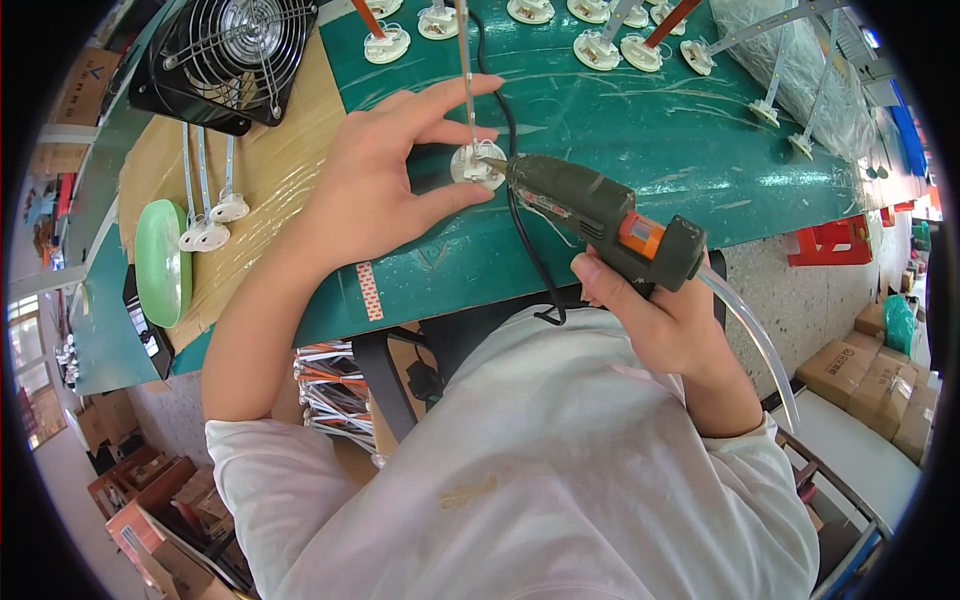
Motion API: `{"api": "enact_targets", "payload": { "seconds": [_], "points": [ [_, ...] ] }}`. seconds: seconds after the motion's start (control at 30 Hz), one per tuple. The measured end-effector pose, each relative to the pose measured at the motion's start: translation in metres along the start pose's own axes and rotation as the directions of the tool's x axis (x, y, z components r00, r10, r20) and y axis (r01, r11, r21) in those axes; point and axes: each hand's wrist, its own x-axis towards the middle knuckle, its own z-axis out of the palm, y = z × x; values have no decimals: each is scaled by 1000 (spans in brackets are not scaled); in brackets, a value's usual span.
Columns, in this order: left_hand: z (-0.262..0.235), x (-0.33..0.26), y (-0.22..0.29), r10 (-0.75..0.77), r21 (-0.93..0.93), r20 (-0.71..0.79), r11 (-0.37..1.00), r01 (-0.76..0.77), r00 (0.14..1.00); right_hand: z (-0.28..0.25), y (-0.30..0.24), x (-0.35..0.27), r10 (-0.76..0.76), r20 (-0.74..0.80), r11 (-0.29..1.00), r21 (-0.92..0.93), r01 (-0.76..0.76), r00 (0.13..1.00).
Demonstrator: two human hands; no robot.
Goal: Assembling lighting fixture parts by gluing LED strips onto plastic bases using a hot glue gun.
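Note:
My left hand [365,185] reaches over the green table and steadies a round white base [463,176] between thumb and fingers. A thin upright strip [465,62] rises from the base, passing beside my index finger. My right hand [665,325] grips a dark green glue gun [575,195] with an orange part in its body. Its nozzle points left and meets the middle of the base, or comes very near it. A clear glue stick [752,325] trails from the gun's rear. The trigger is hidden.
Several similar bases with strips [598,50] stand at the far side. A black fan [235,55], white-based strips [228,208], a green oval object [163,262] and a phone [150,330] lie left. A black cable [513,130] crosses the table [590,120]. Plastic wrap [800,75] lies right.

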Motion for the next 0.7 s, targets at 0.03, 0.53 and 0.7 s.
{"api": "enact_targets", "payload": {
  "seconds": [0.03, 0.53, 0.7],
  "points": [
    [1, 0, 0, -5, -4, -12, 1000, 5, 1000, 0, 0, 0, -7, -8, 1000, -5, 7, 1000],
    [1, 2, 0, 40, -6, -20, 999, -40, 999, -8, -5, 1, -80, 36, 992, -97, 83, 996],
    [2, 2, -1, 48, -14, -22, 999, -48, 999, -6, -8, 0, 4, 10, 999, -52, -4, 1000]
  ]
}}
